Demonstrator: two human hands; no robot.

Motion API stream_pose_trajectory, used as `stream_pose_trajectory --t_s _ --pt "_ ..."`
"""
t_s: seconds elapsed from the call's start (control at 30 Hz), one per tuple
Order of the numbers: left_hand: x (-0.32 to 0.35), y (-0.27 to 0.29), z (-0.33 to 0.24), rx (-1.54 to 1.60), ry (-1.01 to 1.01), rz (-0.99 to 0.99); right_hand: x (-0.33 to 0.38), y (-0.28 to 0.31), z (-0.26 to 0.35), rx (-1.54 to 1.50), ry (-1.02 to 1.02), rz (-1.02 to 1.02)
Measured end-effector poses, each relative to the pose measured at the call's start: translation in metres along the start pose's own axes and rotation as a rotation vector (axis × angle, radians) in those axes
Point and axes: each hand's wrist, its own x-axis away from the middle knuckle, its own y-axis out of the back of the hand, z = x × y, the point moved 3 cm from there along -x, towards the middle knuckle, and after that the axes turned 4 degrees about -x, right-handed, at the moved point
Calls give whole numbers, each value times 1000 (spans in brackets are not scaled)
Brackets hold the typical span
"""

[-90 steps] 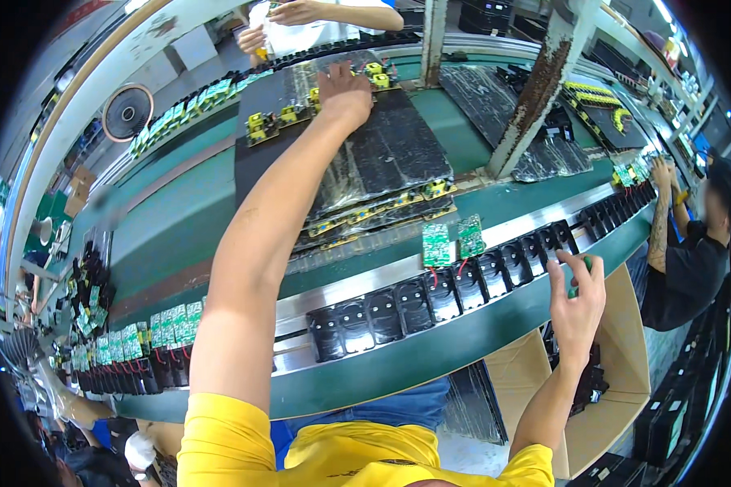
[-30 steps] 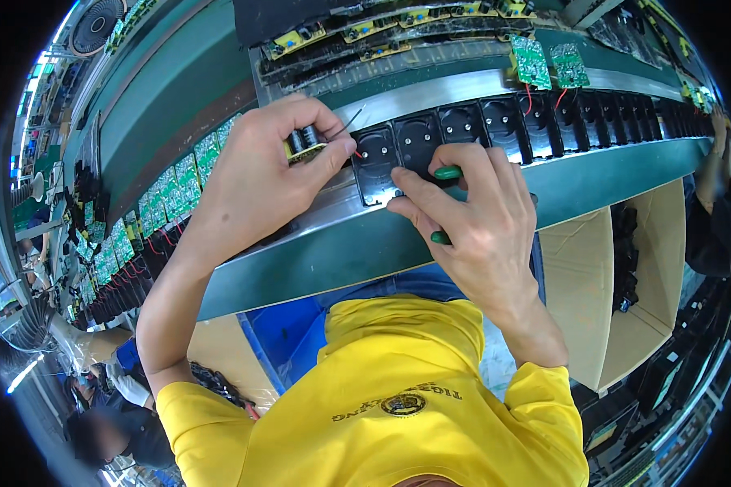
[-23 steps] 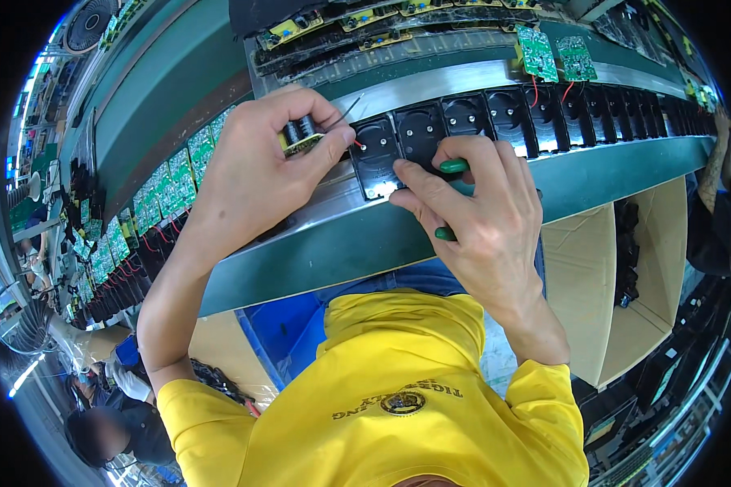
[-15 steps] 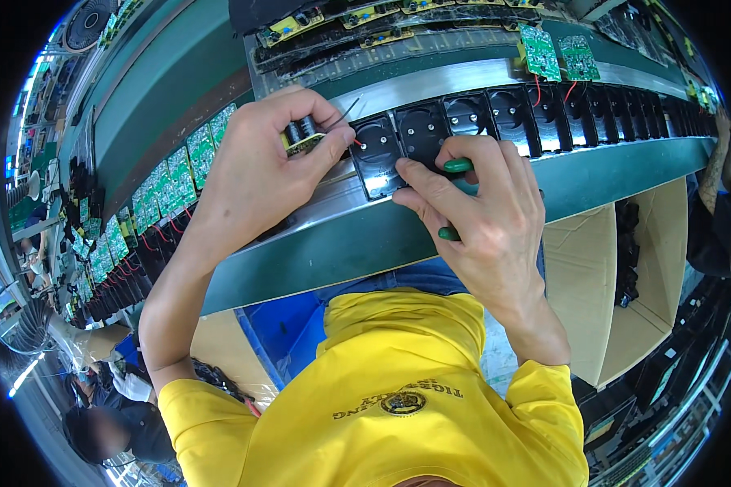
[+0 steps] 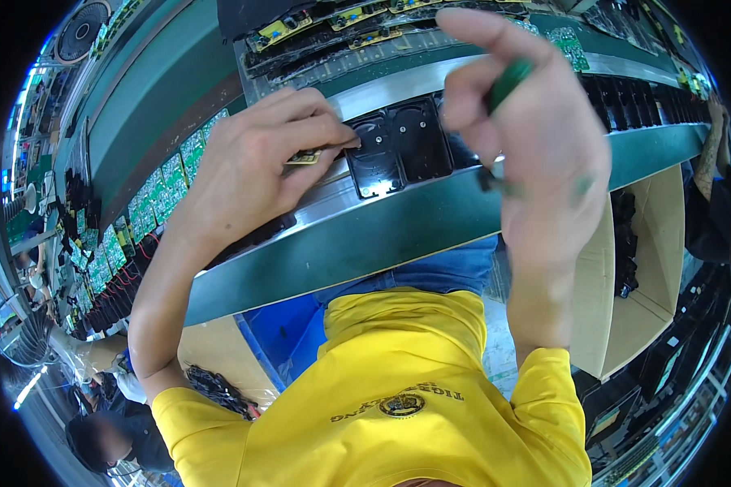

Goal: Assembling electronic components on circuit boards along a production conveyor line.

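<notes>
My left hand [image 5: 256, 166] is closed on a small circuit board [image 5: 304, 157], mostly hidden by the fingers. Its fingertips reach the left edge of a black plastic case [image 5: 375, 166], which has metal studs inside. A second black case [image 5: 422, 142] stands beside it to the right. My right hand [image 5: 548, 150], smeared by motion, is raised over the row of cases. Its fingers are wrapped round green-handled pliers [image 5: 509, 85]; the dark tool end near the palm is blurred. The right hand covers part of the row.
Black cases [image 5: 625, 101] continue along the metal rail to the right. Green circuit boards [image 5: 170, 178] with red wires line the left. Yellow-edged boards [image 5: 284, 31] sit on the rack behind. Below the green bench edge [image 5: 317, 256] stands a cardboard box [image 5: 650, 268]. Another person's arm [image 5: 713, 154] is far right.
My right hand has lifted away from the cases, up and to the right, with the pliers. My left hand has turned over the circuit board, hiding more of it, and stays by the first case.
</notes>
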Motion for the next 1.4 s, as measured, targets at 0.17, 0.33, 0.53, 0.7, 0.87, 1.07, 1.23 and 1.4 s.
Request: stream_pose_trajectory --t_s 0.17,0.33,0.53,0.7,0.87,1.07,1.23,1.4 --pt "-11 -2 0 -125 -162 35 -39 -28 -36 -569 24 -222" --pt "-4 -10 4 -192 -213 -60 -57 -34 -96 -994 -50 -65" --pt "-3 -12 5 -171 -225 -109 -51 -47 -95 -951 -67 -104" --pt "-1 -16 9 -144 -225 -141 -54 -60 -83 -707 -134 -199" --pt "-2 -17 10 -125 -253 -179 -59 -48 -78 -848 -237 83" --pt "-2 -18 12 -86 -240 -165 -50 -62 -79 -606 -85 -33" --pt "-3 -20 15 -62 -257 -187 -49 -62 -81 -439 -22 -92" --pt "-2 -13 9 -122 -245 -169 -50 -61 -76 -308 46 -131"
